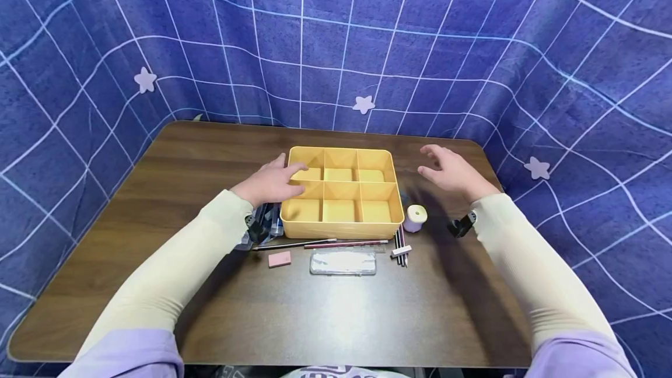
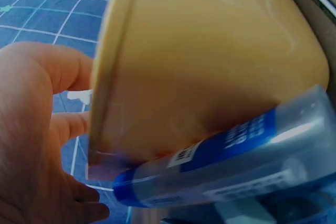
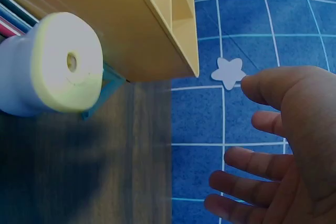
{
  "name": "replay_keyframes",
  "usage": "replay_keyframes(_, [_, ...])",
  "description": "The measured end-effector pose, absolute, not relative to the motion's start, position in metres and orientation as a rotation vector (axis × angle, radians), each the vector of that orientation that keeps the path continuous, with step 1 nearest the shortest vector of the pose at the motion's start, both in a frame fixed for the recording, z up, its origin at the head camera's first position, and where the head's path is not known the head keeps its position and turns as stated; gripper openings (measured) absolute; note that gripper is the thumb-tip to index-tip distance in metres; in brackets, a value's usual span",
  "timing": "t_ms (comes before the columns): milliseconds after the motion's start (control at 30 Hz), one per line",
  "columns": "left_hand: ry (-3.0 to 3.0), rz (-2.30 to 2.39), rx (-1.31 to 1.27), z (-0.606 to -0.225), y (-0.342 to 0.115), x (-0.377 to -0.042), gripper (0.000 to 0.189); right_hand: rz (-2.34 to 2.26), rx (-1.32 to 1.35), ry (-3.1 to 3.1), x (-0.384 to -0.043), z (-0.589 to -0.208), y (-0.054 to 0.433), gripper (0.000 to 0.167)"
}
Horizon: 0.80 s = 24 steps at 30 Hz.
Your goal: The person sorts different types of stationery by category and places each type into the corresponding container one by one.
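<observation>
Yellow, the 6-compartment box (image 1: 338, 230) sits between the left hand (image 1: 271, 181), spread at its edge, and the relaxed right hand (image 1: 451, 172).

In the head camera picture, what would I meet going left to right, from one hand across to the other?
Left hand → yellow divided box → lavender thing with a cream top → right hand.

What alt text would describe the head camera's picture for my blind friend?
A yellow rectangular six-compartment box sits on a brown wood-grain table, the person's left hand at its left edge, the right hand apart on the other side. A pink rectangular eraser and a clear flat case lie in front.
</observation>
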<state>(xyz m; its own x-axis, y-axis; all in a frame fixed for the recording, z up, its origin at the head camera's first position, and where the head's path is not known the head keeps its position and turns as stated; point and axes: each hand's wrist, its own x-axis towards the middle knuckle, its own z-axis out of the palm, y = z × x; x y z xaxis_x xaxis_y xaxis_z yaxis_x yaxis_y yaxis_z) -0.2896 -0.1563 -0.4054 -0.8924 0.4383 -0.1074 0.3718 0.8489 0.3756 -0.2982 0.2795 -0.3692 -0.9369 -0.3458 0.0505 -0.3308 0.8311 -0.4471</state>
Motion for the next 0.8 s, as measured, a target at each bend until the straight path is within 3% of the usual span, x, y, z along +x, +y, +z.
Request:
replay_keyframes(433, [2.905,0.638,0.782,-0.425,-0.15,-0.288,0.028,-0.662,-0.703,2.912,-0.284,-0.379,0.278,0.038])
replay_keyframes(800, [2.983,0.566,0.817,-0.431,-0.148,-0.287,0.023,-0.604,-0.845,2.749,-0.265,-0.385,0.277,0.031])
